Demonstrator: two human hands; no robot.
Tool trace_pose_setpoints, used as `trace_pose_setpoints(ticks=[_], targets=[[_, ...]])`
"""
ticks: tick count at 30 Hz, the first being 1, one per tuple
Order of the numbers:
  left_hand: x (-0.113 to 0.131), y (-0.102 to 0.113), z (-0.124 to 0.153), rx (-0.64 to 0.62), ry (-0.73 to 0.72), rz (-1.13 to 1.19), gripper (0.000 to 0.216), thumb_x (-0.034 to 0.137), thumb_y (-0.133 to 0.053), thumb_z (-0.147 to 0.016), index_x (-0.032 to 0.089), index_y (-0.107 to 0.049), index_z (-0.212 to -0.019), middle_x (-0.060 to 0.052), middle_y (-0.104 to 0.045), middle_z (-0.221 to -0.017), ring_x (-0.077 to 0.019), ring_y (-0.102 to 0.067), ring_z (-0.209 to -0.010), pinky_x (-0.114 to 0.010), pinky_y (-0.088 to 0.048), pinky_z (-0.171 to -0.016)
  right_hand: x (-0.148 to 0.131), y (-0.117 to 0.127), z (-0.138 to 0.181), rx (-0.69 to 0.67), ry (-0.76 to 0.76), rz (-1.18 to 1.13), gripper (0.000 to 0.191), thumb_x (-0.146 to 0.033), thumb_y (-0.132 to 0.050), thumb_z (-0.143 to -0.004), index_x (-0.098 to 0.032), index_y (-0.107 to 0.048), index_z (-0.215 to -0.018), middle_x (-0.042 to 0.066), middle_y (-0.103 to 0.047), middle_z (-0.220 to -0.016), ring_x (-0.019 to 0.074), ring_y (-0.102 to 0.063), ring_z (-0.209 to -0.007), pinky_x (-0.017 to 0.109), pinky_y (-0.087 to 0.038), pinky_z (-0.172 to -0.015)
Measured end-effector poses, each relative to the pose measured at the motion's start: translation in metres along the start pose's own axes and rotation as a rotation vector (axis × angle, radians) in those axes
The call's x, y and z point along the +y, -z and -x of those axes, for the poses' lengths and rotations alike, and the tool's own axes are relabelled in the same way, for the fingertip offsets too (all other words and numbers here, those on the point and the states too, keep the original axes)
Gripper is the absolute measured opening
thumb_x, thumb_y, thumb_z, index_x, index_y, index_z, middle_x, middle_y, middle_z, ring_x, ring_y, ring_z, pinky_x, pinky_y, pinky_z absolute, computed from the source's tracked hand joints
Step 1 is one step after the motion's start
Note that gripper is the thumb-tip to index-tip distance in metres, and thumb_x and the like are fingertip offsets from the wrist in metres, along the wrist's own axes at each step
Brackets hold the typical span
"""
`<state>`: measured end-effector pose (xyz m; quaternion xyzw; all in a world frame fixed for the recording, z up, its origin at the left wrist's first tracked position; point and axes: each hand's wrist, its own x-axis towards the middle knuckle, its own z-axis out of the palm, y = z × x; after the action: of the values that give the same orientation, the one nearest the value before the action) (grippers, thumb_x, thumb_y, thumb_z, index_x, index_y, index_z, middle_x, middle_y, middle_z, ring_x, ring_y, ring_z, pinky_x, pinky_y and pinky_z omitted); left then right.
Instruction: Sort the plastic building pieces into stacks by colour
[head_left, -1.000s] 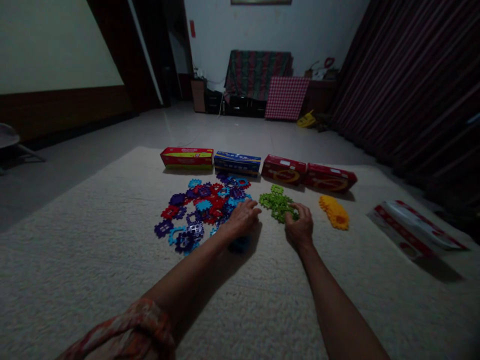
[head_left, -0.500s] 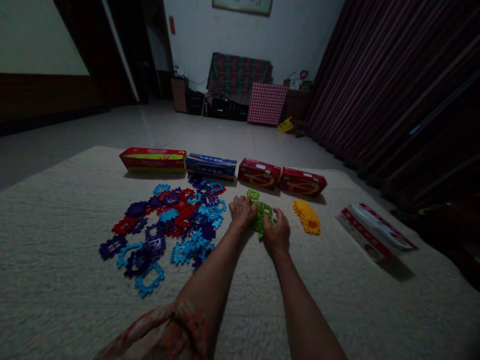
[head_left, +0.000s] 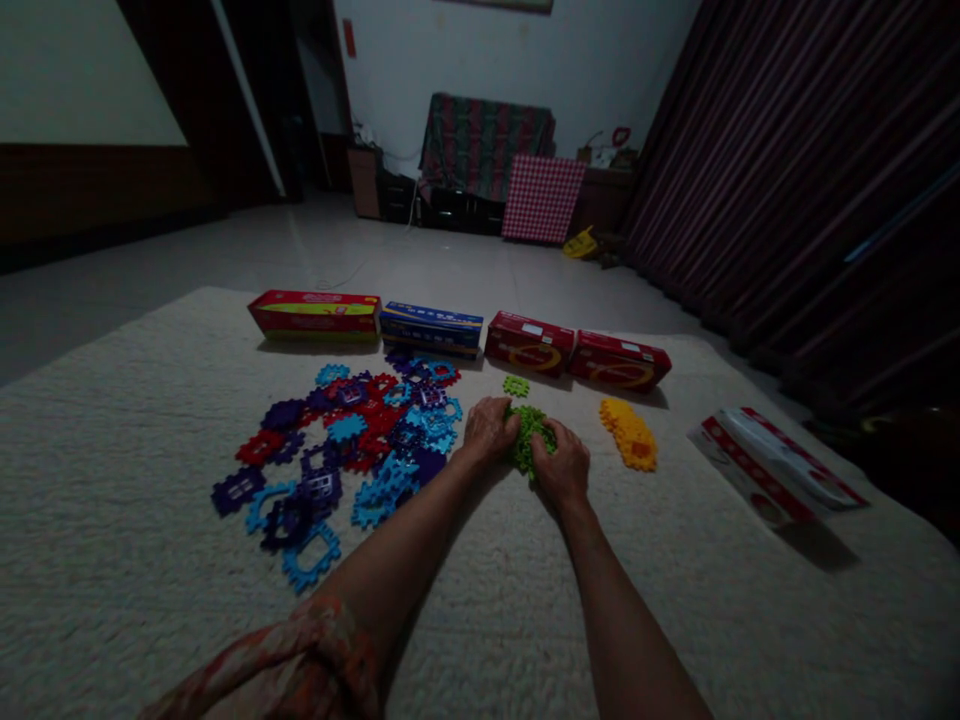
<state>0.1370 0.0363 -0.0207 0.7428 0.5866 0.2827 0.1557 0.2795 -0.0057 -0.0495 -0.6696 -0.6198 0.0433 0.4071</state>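
A: On that cream textured mat, what've you got?

B: From my end, left hand and right hand are both grasping a green toothed-tile pile between them. One green tile lies apart, just beyond.

A: Far along?

B: Partway, I'd guess: yellow tiles overlap in their own row, but the purple-red-blue heap is all mixed.

A: Room?

B: Dim, shiny floor, dark curtains at right.

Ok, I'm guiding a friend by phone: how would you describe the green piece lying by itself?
On the pale mat runs a row of four boxes. On the near side of the third box from the left, beyond the left hand and right hand, lies one toothed green piece. It's loose and apart, unlike the bunched green pieces between the hands.
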Motion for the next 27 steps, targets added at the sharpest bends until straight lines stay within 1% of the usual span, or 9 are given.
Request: trace_pose_setpoints(ticks=[5,9,12,15,18,19,23,25,27], targets=[[0.005,-0.003,0.001,0.031,0.077,0.013,0.034,0.025,-0.052,-0.095,0.018,-0.067,-0.124,-0.011,-0.071,-0.125,-0.0226,-0.062,-0.122,-0.036,-0.044,-0.108,0.001,-0.004,0.001,0.048,-0.007,-0.016,0.039,-0.037,-0.051,-0.082,-0.018,-0.065,-0.114,0.018,-0.068,-0.127,0.0318,-0.06,-0.12,0.051,-0.043,-0.106],[0.011,-0.004,0.004,0.06,0.09,0.03,0.034,0.025,-0.051,-0.095,0.017,-0.07,-0.121,-0.011,-0.074,-0.118,-0.0223,-0.064,-0.118,-0.034,-0.044,-0.106,0.002,0.006,-0.003,-0.041,-0.043,-0.056,0.037,-0.042,-0.053,-0.083,-0.02,-0.069,-0.108,0.014,-0.074,-0.112,0.0293,-0.066,-0.108,0.048,-0.048,-0.102],[0.013,0.003,0.003,0.036,0.107,0.065,0.031,0.027,-0.048,-0.097,0.019,-0.076,-0.108,-0.01,-0.077,-0.111,-0.0209,-0.069,-0.108,-0.03,-0.047,-0.099,0.005,0.02,-0.023,-0.093,-0.11,-0.107,0.039,-0.05,-0.053,-0.085,-0.021,-0.072,-0.102,0.011,-0.076,-0.103,0.0279,-0.069,-0.097,0.044,-0.053,-0.093],[0.015,0.008,0.001,0.059,0.191,0.065,0.037,0.029,-0.041,-0.1,0.022,-0.077,-0.099,-0.01,-0.079,-0.104,-0.0207,-0.072,-0.097,-0.028,-0.049,-0.088,0.005,0.024,-0.06,-0.085,-0.1,-0.045,0.033,-0.046,-0.057,-0.084,-0.021,-0.073,-0.098,0.01,-0.077,-0.103,0.0285,-0.07,-0.099,0.045,-0.053,-0.094],[0.015,0.007,-0.002,0.057,0.218,0.035,0.036,0.027,-0.042,-0.098,0.022,-0.078,-0.099,-0.01,-0.079,-0.101,-0.0229,-0.073,-0.096,-0.03,-0.05,-0.086,-0.002,0.009,-0.098,-0.285,0.006,0.06,0.029,-0.03,-0.062,-0.08,-0.02,-0.073,-0.105,0.011,-0.075,-0.111,0.0269,-0.071,-0.098,0.042,-0.054,-0.093],[0.014,0.006,-0.003,0.053,0.207,0.032,0.034,0.026,-0.044,-0.097,0.022,-0.078,-0.1,-0.01,-0.079,-0.102,-0.0235,-0.073,-0.097,-0.031,-0.05,-0.087,-0.005,0.0,-0.108,-0.319,0.03,0.068,0.03,-0.026,-0.065,-0.077,-0.018,-0.073,-0.105,0.012,-0.075,-0.113,0.0267,-0.071,-0.098,0.041,-0.054,-0.094],[0.01,0.002,-0.005,0.106,0.17,0.087,0.034,0.022,-0.046,-0.095,0.022,-0.076,-0.111,-0.009,-0.077,-0.112,-0.0227,-0.071,-0.105,-0.031,-0.05,-0.095,-0.013,-0.031,-0.129,-0.383,0.092,0.08,0.036,-0.019,-0.073,-0.069,-0.02,-0.074,-0.105,0.009,-0.075,-0.115,0.0265,-0.069,-0.105,0.038,-0.052,-0.097],[0.01,0.003,-0.006,0.124,0.185,0.121,0.035,0.021,-0.047,-0.094,0.021,-0.076,-0.113,-0.009,-0.076,-0.116,-0.0219,-0.07,-0.107,-0.031,-0.05,-0.098,-0.011,-0.036,-0.132,-0.403,0.11,0.089,0.036,-0.019,-0.075,-0.068,-0.021,-0.074,-0.104,0.008,-0.075,-0.113,0.0265,-0.069,-0.106,0.037,-0.051,-0.098],[0.01,0.004,-0.006,0.121,0.203,0.138,0.035,0.02,-0.048,-0.093,0.019,-0.076,-0.114,-0.009,-0.076,-0.116,-0.0225,-0.07,-0.109,-0.031,-0.05,-0.099,-0.005,-0.032,-0.133,-0.406,0.122,0.096,0.037,-0.019,-0.074,-0.07,-0.021,-0.073,-0.107,0.008,-0.074,-0.114,0.0259,-0.068,-0.107,0.036,-0.051,-0.097]])
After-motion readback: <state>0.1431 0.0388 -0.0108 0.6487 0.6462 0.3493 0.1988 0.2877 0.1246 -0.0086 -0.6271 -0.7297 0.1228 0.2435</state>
